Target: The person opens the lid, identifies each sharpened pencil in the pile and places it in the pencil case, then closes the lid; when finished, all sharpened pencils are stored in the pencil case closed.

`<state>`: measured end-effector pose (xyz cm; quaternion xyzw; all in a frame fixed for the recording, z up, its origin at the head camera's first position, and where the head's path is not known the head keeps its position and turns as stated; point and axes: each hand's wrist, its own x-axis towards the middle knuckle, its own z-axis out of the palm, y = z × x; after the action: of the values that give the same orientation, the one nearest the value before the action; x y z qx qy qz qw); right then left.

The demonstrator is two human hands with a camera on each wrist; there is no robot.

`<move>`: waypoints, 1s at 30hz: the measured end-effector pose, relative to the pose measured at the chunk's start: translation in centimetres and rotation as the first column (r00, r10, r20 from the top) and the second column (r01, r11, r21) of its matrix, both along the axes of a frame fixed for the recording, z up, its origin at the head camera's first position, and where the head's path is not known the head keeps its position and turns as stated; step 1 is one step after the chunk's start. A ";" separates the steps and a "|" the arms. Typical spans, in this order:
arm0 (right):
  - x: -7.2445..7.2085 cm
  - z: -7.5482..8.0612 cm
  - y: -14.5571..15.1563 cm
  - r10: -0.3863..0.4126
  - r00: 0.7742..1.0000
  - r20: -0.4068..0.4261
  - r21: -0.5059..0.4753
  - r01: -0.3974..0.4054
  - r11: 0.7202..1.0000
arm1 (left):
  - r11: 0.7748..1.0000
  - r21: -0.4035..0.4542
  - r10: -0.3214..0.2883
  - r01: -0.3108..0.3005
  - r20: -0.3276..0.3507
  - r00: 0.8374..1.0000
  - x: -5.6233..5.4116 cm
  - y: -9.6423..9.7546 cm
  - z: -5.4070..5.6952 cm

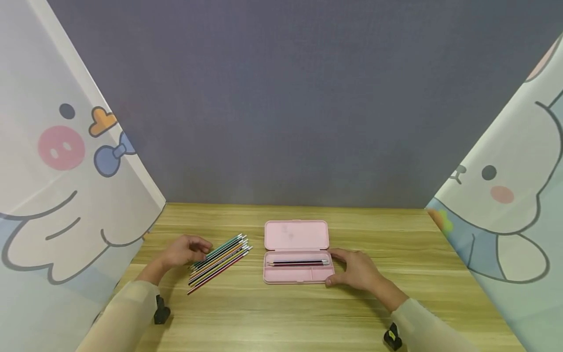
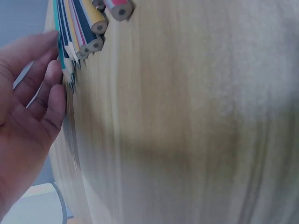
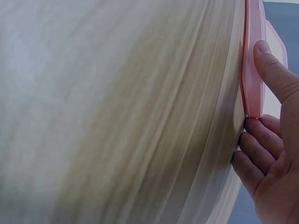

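Observation:
A pink pencil case lies with its lid folded back. Inside, dark pencils lie lengthwise in the rear compartment, white ends to the right. My right hand holds the case's right end, thumb at the front corner and fingers toward the back; the right wrist view has the thumb against the pink wall. To the left is a slanting pile of colored pencils. My left hand is at its left side, fingertips right by a green pencil, fingers loosely bent.
The wood-grain table meets a dark grey panel at its back edge. Panels with cartoon animals stand at the left and right. A bare strip of wood separates the pile from the case.

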<state>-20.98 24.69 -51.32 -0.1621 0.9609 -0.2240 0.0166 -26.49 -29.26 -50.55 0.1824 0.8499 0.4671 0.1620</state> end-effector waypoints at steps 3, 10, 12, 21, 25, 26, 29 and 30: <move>0.0 0.0 0.0 -0.003 1.000 0.005 -0.002 0.003 1.000 | 1.000 -0.003 -0.014 0.014 -0.019 1.000 -0.1 0.0 -0.2; 0.0 0.2 -0.1 -0.014 1.000 0.015 -0.002 0.014 1.000 | 0.997 -0.078 0.006 -0.014 -0.097 0.995 -0.2 0.3 -0.1; 0.0 0.2 -0.1 -0.014 1.000 0.011 -0.001 0.014 1.000 | 0.996 -0.092 0.012 -0.021 -0.100 0.995 -0.2 0.4 -0.1; 0.1 0.1 0.0 -0.002 1.000 0.008 -0.016 0.002 1.000 | 0.985 -0.168 0.014 -0.038 -0.143 0.990 0.0 1.1 0.5; 0.1 0.1 -0.1 0.002 1.000 0.003 -0.017 -0.002 1.000 | 0.979 -0.196 0.019 -0.048 -0.144 0.989 -0.1 1.3 0.7; 0.1 0.1 0.0 0.002 1.000 0.004 -0.017 -0.002 1.000 | 0.978 -0.203 0.019 -0.049 -0.146 0.989 -0.1 1.3 0.7; 0.0 0.2 0.0 0.005 1.000 0.005 -0.012 -0.005 1.000 | 0.977 -0.206 0.019 -0.048 -0.143 0.990 -0.2 1.4 0.9; 0.0 0.2 0.0 0.004 1.000 0.006 -0.008 -0.004 1.000 | 0.978 -0.204 0.012 -0.042 -0.146 0.989 -0.3 1.4 1.0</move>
<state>-20.96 24.71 -51.11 -0.1635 0.9595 -0.2285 0.0195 -26.75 -27.82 -49.54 0.1862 0.9056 0.3643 0.1120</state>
